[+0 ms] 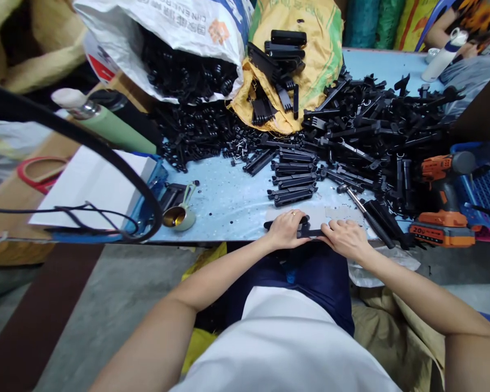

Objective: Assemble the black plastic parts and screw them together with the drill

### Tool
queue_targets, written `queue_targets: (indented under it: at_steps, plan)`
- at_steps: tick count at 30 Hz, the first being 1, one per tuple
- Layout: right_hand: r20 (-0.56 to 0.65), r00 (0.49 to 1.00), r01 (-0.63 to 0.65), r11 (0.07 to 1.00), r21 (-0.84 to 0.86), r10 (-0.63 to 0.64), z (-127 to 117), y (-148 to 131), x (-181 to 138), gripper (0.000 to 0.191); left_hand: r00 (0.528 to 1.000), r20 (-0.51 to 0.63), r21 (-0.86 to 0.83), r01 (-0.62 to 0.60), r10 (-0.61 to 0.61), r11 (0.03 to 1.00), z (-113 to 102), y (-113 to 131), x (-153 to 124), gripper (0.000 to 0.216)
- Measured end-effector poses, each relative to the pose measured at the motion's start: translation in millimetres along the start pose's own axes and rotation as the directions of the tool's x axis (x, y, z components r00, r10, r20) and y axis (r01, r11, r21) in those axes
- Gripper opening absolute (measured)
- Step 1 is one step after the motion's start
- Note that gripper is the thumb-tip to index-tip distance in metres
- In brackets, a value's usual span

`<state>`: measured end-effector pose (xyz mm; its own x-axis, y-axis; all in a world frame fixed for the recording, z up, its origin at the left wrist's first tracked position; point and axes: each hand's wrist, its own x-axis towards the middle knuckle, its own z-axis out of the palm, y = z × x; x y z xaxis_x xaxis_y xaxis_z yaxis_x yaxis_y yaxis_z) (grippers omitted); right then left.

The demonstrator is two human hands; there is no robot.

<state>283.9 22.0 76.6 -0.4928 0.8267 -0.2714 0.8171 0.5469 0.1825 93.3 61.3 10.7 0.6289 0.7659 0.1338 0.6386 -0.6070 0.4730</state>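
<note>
Both hands sit at the near edge of the desk, with the left hand and right hand each gripping an end of one black plastic part, which lies flat between them. Bare blue surface opens beyond and outward of the left hand. A stack of black bars lies just ahead of both hands. A hammer rests just beyond the right hand, and a cordless drill stands farther out. The part is dark and narrow, probably a short bar, though fingers hide most of it.
</note>
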Motion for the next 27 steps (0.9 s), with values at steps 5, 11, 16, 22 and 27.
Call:
queue_targets:
  at_steps: [5,11,16,22,27]
  plan:
    - [-0.05,0.998,0.031,0.999,0.015,-0.03,-11,0,4,0.03,1.0,-0.002,-0.013,-0.013,0.013,1.0,-1,-5,-1,0.038]
    - [-0.072,0.992,0.096,0.994,-0.05,-0.099,-16,10,9,0.031,1.0,-0.019,-0.018,-0.012,0.011,1.0,2,-4,-2,0.038]
    - [-0.159,0.978,0.129,0.99,-0.048,-0.135,12,34,20,0.034,0.998,-0.014,-0.054,-0.069,0.069,0.996,-5,-10,16,0.049]
    - [-0.29,0.946,0.174,0.981,0.081,-0.144,53,48,24,0.04,0.65,-0.456,-0.123,0.63,-0.608,0.766,-70,-111,56,0.035]
    - [-0.38,0.924,0.154,0.95,0.273,-0.041,30,58,58,0.035,0.586,-0.277,0.02,0.796,-0.762,0.605,-88,-164,54,0.031]
